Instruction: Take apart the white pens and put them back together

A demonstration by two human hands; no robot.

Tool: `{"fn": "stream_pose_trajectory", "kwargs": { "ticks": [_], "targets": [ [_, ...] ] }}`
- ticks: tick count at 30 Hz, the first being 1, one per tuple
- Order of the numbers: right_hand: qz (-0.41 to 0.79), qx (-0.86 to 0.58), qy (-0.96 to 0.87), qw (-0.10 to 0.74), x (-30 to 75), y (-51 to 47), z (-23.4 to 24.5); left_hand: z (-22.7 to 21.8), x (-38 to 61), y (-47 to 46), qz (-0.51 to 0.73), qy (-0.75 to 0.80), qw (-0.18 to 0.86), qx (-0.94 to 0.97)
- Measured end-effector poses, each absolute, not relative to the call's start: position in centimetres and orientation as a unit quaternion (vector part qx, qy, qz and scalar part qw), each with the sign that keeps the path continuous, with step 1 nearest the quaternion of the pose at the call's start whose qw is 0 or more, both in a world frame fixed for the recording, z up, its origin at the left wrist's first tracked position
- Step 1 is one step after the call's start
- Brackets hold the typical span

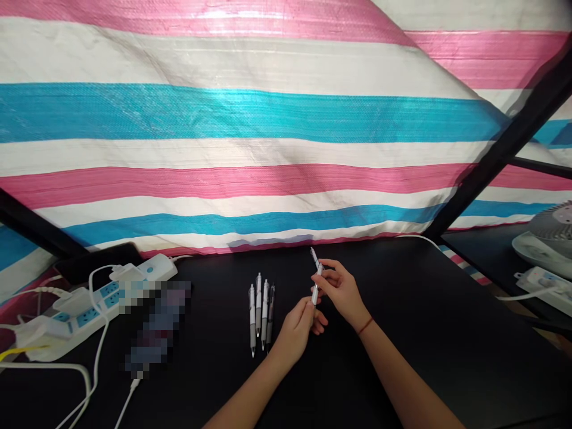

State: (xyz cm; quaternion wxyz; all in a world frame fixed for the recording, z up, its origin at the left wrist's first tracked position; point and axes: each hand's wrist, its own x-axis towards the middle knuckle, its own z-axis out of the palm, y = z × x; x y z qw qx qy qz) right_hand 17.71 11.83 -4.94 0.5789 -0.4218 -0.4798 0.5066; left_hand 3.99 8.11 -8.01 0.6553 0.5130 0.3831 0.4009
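Both my hands hold one white pen [316, 275] upright over a black table [424, 322]. My left hand [298, 329] pinches its lower end. My right hand [342, 290] grips its upper half, fingers closed round the barrel, and the top of the pen sticks out above them. Just to the left of my hands, several white and grey pens [261, 313] lie side by side on the table, tips toward me.
White power strips [96, 298] with cables lie at the left, beside a blurred-out object [156, 325]. A pink, white and blue striped tarp [250, 131] hangs behind the table. A fan [552, 235] and another power strip [547, 283] are at the right.
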Motion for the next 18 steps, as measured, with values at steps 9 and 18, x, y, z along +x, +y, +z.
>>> {"fn": "stream_pose_trajectory", "kwargs": {
  "ticks": [9, 18],
  "targets": [
    [0.489, -0.432, -0.491, 0.578, 17.69, 11.72, -5.07, -7.55, 4.0, 8.17, 0.398, 0.393, 0.645, 0.521],
    [0.515, -0.428, -0.496, 0.553, 17.91, 11.71, -4.82, -7.24, 3.84, 8.46, 0.395, 0.425, 0.616, 0.533]
  ]
}}
